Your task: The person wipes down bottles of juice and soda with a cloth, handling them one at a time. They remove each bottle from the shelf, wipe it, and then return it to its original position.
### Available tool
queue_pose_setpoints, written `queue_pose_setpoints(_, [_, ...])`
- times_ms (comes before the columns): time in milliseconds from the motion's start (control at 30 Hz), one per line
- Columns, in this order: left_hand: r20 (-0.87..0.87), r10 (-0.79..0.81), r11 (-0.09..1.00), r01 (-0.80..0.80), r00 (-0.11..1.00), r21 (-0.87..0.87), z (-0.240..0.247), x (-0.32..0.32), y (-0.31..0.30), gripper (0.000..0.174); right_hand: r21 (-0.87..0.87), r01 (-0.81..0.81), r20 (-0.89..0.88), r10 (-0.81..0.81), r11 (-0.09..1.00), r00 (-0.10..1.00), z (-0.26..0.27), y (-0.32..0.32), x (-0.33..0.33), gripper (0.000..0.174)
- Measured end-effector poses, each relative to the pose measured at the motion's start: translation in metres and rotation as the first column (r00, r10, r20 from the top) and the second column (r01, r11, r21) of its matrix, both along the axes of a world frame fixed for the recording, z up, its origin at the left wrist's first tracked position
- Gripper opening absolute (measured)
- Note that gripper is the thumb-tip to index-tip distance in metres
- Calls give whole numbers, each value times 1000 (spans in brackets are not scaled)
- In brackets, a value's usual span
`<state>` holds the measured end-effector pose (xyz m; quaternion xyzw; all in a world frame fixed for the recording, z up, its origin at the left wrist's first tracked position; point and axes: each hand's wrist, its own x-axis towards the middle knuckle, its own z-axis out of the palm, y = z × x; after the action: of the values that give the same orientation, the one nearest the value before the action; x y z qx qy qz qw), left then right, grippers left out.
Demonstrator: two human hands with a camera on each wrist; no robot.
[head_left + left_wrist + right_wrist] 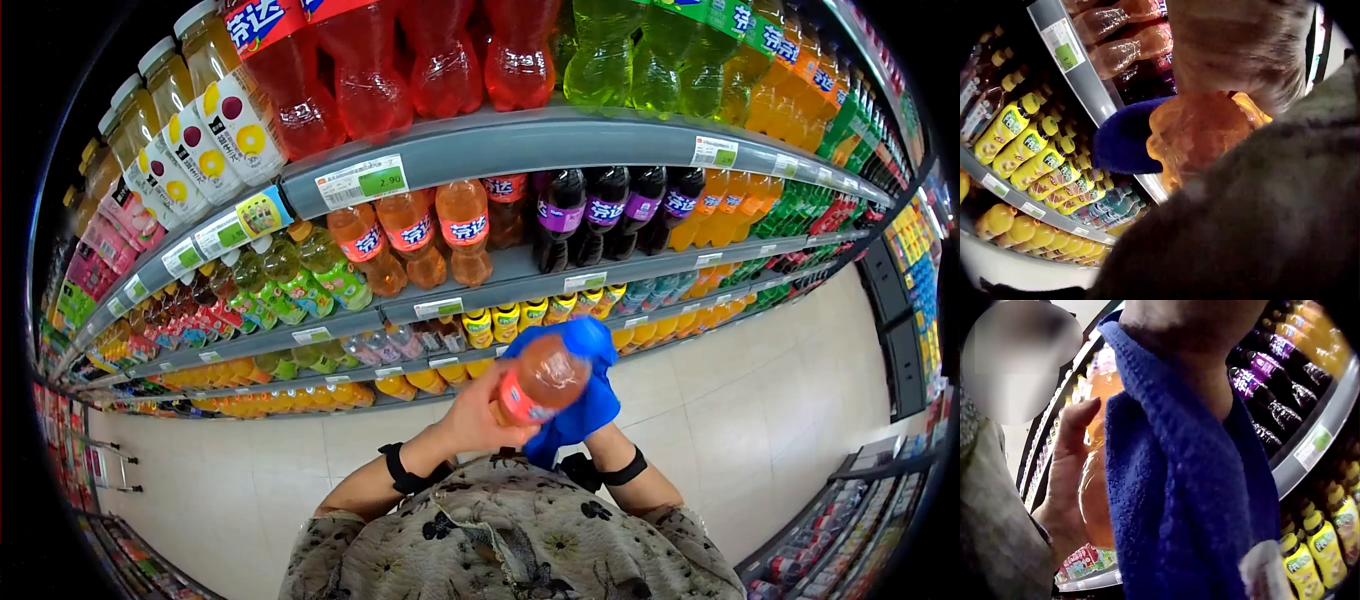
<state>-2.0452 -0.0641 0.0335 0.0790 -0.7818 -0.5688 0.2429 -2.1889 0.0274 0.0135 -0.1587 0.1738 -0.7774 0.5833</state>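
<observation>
In front of the chest, my left hand (478,412) grips a plastic soda bottle (552,378) of orange-pink drink with a red label. The bottle is tilted and a little blurred. A blue cloth (590,405) lies against its far side and covers most of my right hand, which holds it. From the right wrist view, the right hand (1194,331) shows at the top with the cloth hanging below it, and the left thumb lies along the bottle. The right fingers are hidden by the cloth. Like bottles (411,235) stand in a short row on the shelf ahead.
A curved grey shelf edge (530,135) with price tags runs across above the hands. Dark purple-labelled bottles (607,215) stand right of the orange-pink row, yellow bottles (505,322) below. Pale floor tiles (740,400) lie underneath, with another shelf (830,530) behind at right.
</observation>
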Motion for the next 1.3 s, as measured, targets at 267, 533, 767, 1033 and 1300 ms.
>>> queue_pose_setpoints(267, [-9,113,994,-113,994,1,-7,-17,-13,57,-240,609,-881,-434,756,191,59,-22,7,67])
queue_pose_setpoints(533, [406,47,992,4,913,-123,22,-6,2,64,56,297,-396,-252,953,883,47,-13,-35,52])
queue_pose_setpoints(767, [-148,-634,476,534,759,699,10,-5,-8,50,42,137,-101,-132,990,986,20,-23,-28,37])
queue_pose_setpoints(1033, [108,48,819,-101,993,565,6,-8,-19,57,-226,422,-761,-429,878,487,-12,-35,11,44])
queue_pose_setpoints(1300, [-269,450,886,-387,852,257,22,-13,-17,73,164,-10,-511,94,986,854,-44,-29,21,46])
